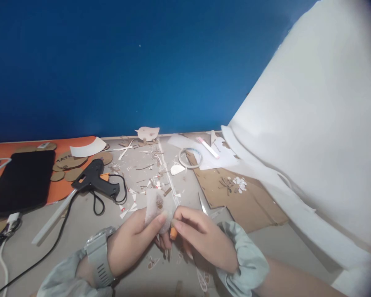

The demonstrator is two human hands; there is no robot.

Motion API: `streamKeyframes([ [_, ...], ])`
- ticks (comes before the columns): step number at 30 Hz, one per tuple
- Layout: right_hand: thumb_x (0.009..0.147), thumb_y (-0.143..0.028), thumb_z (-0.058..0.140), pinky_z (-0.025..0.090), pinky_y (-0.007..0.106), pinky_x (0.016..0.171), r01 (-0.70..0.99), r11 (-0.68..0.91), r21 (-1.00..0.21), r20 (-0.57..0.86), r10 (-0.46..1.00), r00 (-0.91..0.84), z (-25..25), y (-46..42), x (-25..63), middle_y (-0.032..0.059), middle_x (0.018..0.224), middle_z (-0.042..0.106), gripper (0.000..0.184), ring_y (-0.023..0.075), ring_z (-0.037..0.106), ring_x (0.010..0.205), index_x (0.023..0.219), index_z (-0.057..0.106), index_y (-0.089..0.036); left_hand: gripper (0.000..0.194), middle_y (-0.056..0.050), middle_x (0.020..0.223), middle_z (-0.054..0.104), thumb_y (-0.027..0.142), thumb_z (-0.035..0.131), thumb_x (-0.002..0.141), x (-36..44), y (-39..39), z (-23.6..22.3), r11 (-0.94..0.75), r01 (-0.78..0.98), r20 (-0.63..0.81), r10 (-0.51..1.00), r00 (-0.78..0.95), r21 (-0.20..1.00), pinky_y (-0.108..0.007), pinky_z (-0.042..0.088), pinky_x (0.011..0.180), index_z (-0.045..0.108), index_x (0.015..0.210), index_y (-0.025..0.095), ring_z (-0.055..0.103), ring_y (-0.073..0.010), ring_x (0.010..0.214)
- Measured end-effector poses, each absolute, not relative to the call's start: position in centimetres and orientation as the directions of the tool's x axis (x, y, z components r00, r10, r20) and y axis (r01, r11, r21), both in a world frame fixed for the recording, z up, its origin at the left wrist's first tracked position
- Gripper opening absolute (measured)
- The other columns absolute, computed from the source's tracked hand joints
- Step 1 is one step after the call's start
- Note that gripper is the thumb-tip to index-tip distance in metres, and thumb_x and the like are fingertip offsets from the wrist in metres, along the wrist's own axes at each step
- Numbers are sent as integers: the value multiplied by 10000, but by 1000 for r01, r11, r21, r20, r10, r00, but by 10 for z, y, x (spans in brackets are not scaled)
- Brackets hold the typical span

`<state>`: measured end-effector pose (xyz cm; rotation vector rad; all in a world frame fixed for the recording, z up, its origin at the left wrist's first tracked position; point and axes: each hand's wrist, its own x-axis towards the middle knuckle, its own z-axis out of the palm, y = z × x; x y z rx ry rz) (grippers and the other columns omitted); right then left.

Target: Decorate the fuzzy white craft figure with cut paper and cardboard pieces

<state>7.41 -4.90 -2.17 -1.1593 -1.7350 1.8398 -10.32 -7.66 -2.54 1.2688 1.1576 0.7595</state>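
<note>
My left hand [128, 243], right of the glue gun [94, 179], pinched the whitish piece [153, 202], likely steadying it; my right hand [207, 237] curled nearly closed round an orange thing [173, 232].

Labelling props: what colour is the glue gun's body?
Black glue gun, clearest in the head view.

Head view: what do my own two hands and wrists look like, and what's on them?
Both hands are bare, without gloves. The left hand has a watch at its wrist, with a pale grey-green strap pierced by a row of slots. Gathered pale green fabric rings the forearm just behind the right hand; similar fabric covers the left forearm.
</note>
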Motion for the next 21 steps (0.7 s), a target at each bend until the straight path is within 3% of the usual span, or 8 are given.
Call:
streamKeyframes([
  [9,920,-340,436,267,134,343,332,-135,-934,-310,767,-561,-22,-51,74,-58,561,536,273,25,385,353,700,474,-182,422,-33,610,694,366,358,925,-104,-74,-28,93,305,-190,933,306,948,-216,500,670,609,652,166,651,-147,626],
  [14,928,-347,424,274,129,338,313,-154,-937,-317,750,-580,-22,-50,74,-73,490,479,284,32,387,339,712,497,-179,432,-38,620,702,364,354,928,-104,-73,-29,74,314,-178,931,319,947,-212,503,674,609,644,162,655,-143,621],
  [21,931,-387,420,287,124,337,284,-185,-941,-325,726,-606,-21,-49,75,-62,547,532,295,21,393,338,742,504,-177,445,-33,583,684,362,348,923,-105,-73,-27,115,257,-197,926,323,960,-208,507,616,604,616,168,640,-138,574],
])
